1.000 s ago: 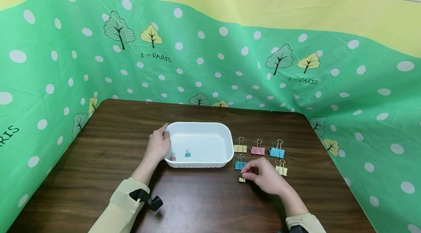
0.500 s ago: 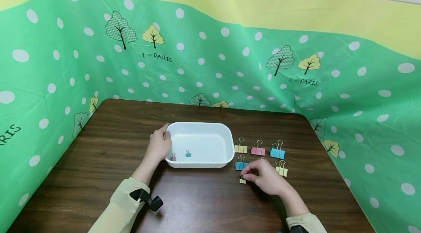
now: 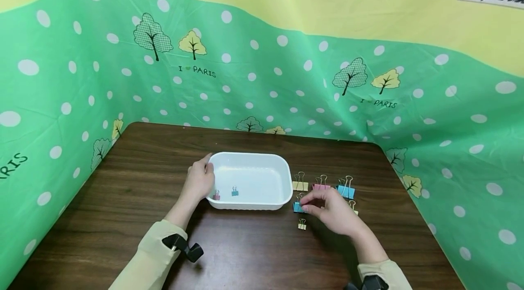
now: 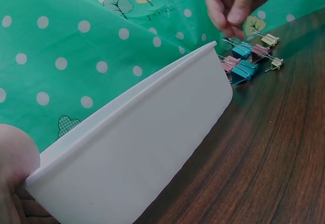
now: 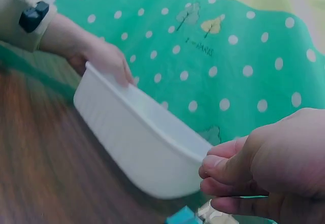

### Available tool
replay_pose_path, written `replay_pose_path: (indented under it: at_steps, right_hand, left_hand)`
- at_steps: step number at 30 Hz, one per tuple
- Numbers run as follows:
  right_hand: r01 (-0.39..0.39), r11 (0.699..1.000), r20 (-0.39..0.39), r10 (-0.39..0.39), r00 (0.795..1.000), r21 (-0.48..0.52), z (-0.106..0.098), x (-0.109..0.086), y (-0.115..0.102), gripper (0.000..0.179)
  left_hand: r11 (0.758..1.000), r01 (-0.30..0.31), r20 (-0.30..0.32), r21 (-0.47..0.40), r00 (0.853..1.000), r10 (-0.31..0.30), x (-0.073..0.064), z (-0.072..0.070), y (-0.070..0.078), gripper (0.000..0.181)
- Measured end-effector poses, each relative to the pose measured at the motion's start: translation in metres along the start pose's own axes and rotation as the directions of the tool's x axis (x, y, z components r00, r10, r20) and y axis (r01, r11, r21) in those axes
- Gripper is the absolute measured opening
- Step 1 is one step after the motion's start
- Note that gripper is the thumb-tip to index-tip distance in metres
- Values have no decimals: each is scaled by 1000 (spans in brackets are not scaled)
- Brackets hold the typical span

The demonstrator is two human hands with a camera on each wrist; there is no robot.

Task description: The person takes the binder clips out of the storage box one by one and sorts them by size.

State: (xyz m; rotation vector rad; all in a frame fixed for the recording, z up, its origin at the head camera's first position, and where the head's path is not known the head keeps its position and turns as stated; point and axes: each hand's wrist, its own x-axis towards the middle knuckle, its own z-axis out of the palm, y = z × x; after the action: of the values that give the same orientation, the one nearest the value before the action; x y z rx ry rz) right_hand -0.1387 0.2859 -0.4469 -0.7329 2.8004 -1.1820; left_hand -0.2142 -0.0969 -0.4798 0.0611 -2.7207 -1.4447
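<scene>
My left hand [image 3: 198, 180] grips the left end of a white plastic tray [image 3: 249, 205], thumb over the rim in the left wrist view. Inside the tray lie a small pink binder clip [image 3: 217, 197] and a small blue one [image 3: 235, 192]. Just above a blue binder clip [image 3: 297, 207] hovers my right hand [image 3: 333, 212], thumb near the fingers, with nothing visible held. A small pale-yellow binder clip [image 3: 302, 225] lies on the table in front of that hand. Part of the clip group is hidden behind the right hand.
Right of the tray, a back row has a yellow clip [image 3: 300, 186], a pink clip [image 3: 320, 187] and a blue clip [image 3: 348, 191]. Another yellow clip [image 3: 355, 212] shows partly beyond the right hand. Polka-dot cloth [image 3: 229, 85] hangs behind the brown wooden table [image 3: 245, 253].
My right hand has let go of the small pale-yellow clip, which stays on the table, and has risen slightly away toward the blue clip. The left hand keeps its hold on the tray.
</scene>
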Motion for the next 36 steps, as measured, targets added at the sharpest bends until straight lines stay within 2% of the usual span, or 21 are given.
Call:
replay_pose_path:
  at_steps: [7,10,20,25,31,36]
  right_hand:
    - [-14,990,38,9,999,140,0,23,-27,11]
    - [7,986,50,-16,999,168,5,36,-38,12]
    - [59,975,78,-77,994,213,38,84,-65,10]
    - [71,972,104,-96,990,223,62,107,-66,7]
    - [46,984,117,-67,991,172,89,132,-61,5]
    - [13,986,120,-34,992,166,106,144,-54,4]
  left_hand:
    - [1000,-2,11,5,1000,2,0,-3,0,51]
    - [1000,-4,15,0,1000,4,0,-3,0,51]
    - [1000,-2,29,-9,1000,2,0,-3,1,51]
    - [1000,4,22,-7,1000,-4,0,-3,1,51]
    - [1000,15,12,1,1000,-15,0,-1,2,50]
    - [1000,18,3,4,1000,-18,0,0,2,50]
